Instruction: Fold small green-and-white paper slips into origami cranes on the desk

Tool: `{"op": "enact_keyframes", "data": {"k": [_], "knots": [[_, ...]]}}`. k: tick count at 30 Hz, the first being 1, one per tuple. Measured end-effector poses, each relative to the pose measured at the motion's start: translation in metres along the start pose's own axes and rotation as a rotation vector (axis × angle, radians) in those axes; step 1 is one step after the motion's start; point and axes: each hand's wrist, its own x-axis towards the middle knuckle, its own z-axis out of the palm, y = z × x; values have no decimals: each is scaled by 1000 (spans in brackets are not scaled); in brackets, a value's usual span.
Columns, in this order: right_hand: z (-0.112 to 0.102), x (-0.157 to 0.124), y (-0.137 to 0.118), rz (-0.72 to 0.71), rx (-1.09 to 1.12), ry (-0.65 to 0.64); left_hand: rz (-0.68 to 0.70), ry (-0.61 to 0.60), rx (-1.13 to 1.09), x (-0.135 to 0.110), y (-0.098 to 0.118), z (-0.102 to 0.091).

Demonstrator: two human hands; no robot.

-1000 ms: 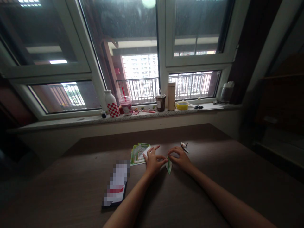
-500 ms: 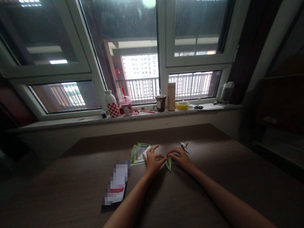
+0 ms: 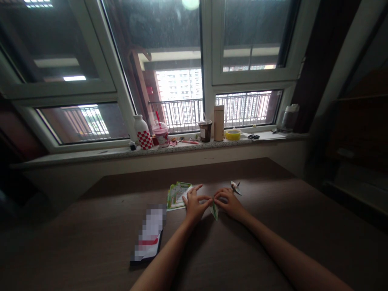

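Both my hands meet over a small folded green-and-white paper piece (image 3: pixel 215 211) on the dark wooden table (image 3: pixel 91 226). My left hand (image 3: pixel 194 204) pinches its left side with thumb and forefinger, the other fingers lifted. My right hand (image 3: pixel 230 203) presses and pinches its upper right side with curled fingers. A stack of green printed paper sheets (image 3: pixel 177 195) lies just left of my left hand. A small finished folded paper figure (image 3: pixel 235 187) stands beyond my right hand.
A dark phone-like object with a blurred face (image 3: pixel 149 238) lies at the near left of the table. On the windowsill stand a red-checked bottle (image 3: pixel 142 132), a pink drink cup (image 3: pixel 161 134), a dark cup (image 3: pixel 205 131), a tall beige flask (image 3: pixel 218 123), a yellow tape roll (image 3: pixel 233 134) and scissors (image 3: pixel 253 136).
My hands have drawn slightly closer together on the folded paper piece, which looks narrower and more covered. Everything else is as before.
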Motion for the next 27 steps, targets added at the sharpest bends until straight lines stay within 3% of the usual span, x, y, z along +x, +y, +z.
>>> {"op": "enact_keyframes", "data": {"k": [27], "knots": [[3,-2,-2,-18,-18,-19,7,95,-57,-1,6,1]]}}
